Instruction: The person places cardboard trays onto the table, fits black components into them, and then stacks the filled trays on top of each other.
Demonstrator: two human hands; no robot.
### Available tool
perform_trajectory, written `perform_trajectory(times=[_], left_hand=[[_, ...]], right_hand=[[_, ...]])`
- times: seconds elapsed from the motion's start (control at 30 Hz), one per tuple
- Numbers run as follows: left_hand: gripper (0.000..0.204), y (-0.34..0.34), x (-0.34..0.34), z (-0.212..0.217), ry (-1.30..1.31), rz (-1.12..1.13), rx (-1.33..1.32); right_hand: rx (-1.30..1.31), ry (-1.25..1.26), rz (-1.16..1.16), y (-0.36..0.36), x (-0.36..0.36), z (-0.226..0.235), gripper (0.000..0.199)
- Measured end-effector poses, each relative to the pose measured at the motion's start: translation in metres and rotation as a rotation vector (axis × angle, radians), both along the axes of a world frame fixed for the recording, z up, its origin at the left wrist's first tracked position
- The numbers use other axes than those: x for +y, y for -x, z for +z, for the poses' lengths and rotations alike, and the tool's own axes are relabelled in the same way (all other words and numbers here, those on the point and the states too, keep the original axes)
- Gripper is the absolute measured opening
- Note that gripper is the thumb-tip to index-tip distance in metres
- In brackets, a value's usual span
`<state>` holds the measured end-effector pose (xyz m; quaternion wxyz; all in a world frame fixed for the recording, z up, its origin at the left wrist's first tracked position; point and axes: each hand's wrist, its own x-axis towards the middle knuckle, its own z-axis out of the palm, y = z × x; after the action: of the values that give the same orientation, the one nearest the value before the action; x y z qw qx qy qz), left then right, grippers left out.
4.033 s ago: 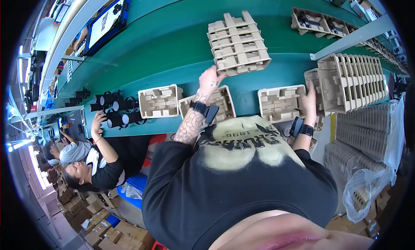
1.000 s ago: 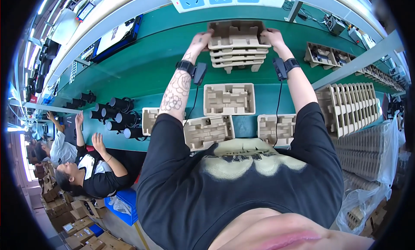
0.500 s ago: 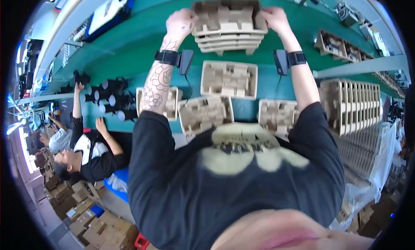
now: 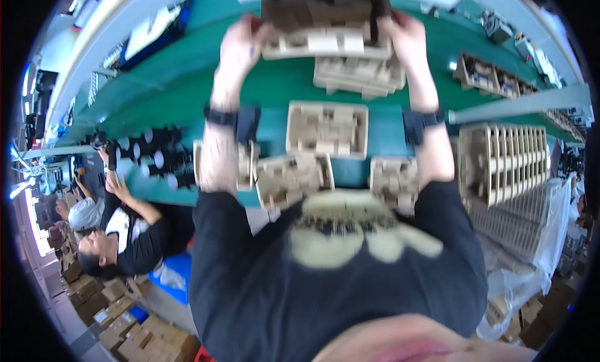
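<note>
Left hand point(image 4: 240, 43) grips the left end of a moulded pulp tray point(image 4: 325, 27), fingers curled over its edge. Right hand point(image 4: 405, 37) clamps the opposite end the same way, so both hands hold 1 tray between them, raised at the far side of the green bench point(image 4: 175, 93). Tray sits level, cavities facing the camera, its top edge partly cut off by the pale shelf rim above.

Just below and behind the held tray: a short stack of matching trays point(image 4: 359, 77) resting on the bench, offset toward the right hand.

Nearer the body: 1 single tray point(image 4: 327, 129) centred between the forearms, then a row of 3 more along the near edge, left point(image 4: 247, 165), middle point(image 4: 294, 179), right point(image 4: 394, 182). Left one is partly hidden by the left forearm.

Both wrists carry dark bands with a black pouch. To the right, a block of trays stands on edge point(image 4: 500, 162). To the left, a cluster of black cylindrical parts point(image 4: 147, 155), with another person point(image 4: 119, 231) working beside them.
</note>
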<state>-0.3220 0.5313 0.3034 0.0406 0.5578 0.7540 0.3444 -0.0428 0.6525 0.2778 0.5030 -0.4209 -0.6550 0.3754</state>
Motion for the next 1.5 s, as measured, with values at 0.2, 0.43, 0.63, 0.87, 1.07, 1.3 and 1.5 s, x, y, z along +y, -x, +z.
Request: perform_trajectory(times=[0.2,0.43,0.63,0.87,1.07,1.3,1.5], left_hand=[[0.031,0.061,-0.001,-0.024,-0.009,-0.008,-0.073],[0.026,0.200,-0.102,-0.078,0.148,0.175,-0.013],[0.024,0.235,-0.186,-0.185,0.293,0.271,-0.032],[0.026,0.202,-0.165,-0.197,0.632,0.310,0.350],[0.022,0.009,-0.163,0.040,-0.172,-0.184,-0.621],[0.025,-0.055,-0.210,0.135,-0.609,-1.194,-0.545],[0.020,-0.094,-0.207,0.125,-0.777,-1.157,-0.596]], right_hand=[[-0.098,0.207,0.110,0.010,-0.050,0.024,0.043],[-0.448,-0.253,-0.362,-0.085,0.026,-0.045,0.049],[-0.034,0.666,-0.196,-0.213,0.052,-0.138,0.062],[-0.168,0.358,0.189,-0.051,-0.016,-0.075,0.044],[-1.041,-0.582,-0.427,0.016,-0.047,-0.051,0.061],[-0.695,0.162,-0.390,-0.040,0.009,-0.183,0.048],[-0.420,0.545,-0.206,-0.043,0.029,-0.173,0.040]])
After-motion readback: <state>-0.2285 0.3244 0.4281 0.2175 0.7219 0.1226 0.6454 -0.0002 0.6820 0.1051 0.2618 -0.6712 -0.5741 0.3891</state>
